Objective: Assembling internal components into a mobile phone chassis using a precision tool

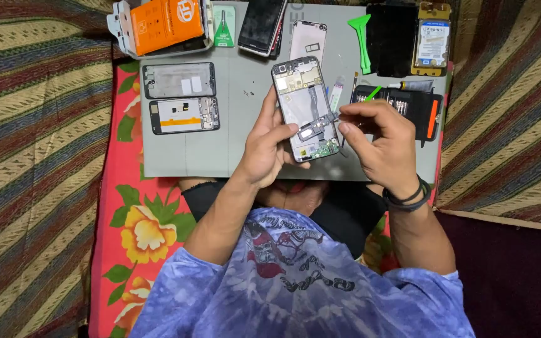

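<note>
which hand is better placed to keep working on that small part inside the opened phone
Probably the right hand: its fingertips pinch at the small part on the opened phone. The left hand is wrapped around the phone's edge, steadying it above the grey mat.

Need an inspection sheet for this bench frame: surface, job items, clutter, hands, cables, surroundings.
Surface: grey work mat on a floral red cloth.
Job's things: opened phone, back off, internals showing.
Clutter: two phone frames at left, orange box, dark phone, green pry tool, screwdriver kit, small tube.
Grippers: left hand grips the opened phone; right hand pinches at a part on its right edge.
Cables: nothing seen.
Surroundings: striped fabric on both sides.
</note>
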